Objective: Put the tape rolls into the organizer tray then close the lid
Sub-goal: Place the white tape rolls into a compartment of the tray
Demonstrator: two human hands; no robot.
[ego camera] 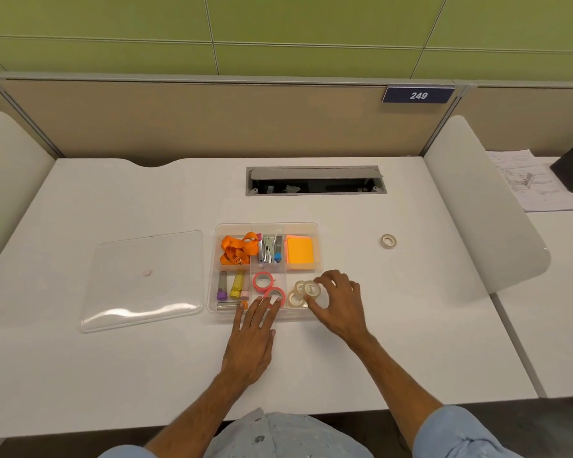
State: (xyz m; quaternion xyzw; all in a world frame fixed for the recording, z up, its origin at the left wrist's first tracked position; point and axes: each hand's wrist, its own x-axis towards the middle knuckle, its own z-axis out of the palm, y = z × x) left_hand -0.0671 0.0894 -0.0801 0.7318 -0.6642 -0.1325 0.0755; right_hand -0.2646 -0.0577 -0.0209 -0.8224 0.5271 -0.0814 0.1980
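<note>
A clear organizer tray (pixel 315 226) sits mid-desk. Its front middle compartment holds two pink tape rolls (pixel 263 281). The front right compartment holds clear tape rolls (pixel 295 299). My right hand (pixel 338 302) pinches one clear tape roll (pixel 311 289) over that compartment. My left hand (pixel 253 332) lies flat at the tray's front edge, with fingertips on the nearer pink roll (pixel 276 295). One white tape roll (pixel 388 241) lies alone on the desk to the right. The clear lid (pixel 143 280) lies flat to the left of the tray.
The tray also holds an orange lanyard (pixel 237 249), a stapler (pixel 268 251), orange sticky notes (pixel 300 251) and small tubes (pixel 232 287). A cable slot (pixel 315 180) opens behind it. White side dividers (pixel 483 206) flank the desk. Papers (pixel 530 183) lie on the neighbouring desk.
</note>
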